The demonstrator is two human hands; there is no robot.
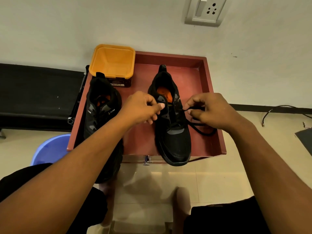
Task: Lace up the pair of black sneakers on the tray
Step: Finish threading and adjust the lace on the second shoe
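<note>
The left hand [143, 109] is pinching the left eyelet flap of the right sneaker [173, 137], close to the tongue, with the thumb and the fingers curled on it. The right hand [211, 112] is pinching the black lace [202, 130] near its end, just beside the upper eyelets on the other side. So both hands are closed on something and are lying apart, one on each side of this shoe.

The lace is already crossing the lower eyelets, and its loose length is lying in a loop on the red tray [217, 102] beside the shoe. I am judging that the top eyelets and the knot are still waiting to be done here.

The left sneaker [101, 115] is standing on the left part of the tray, partly hidden by the forearm; whether it is laced I cannot tell. Behind it an orange tub [113, 63] is sitting at the far corner, and a blue bucket [49, 149] is standing on the floor to the left
</note>
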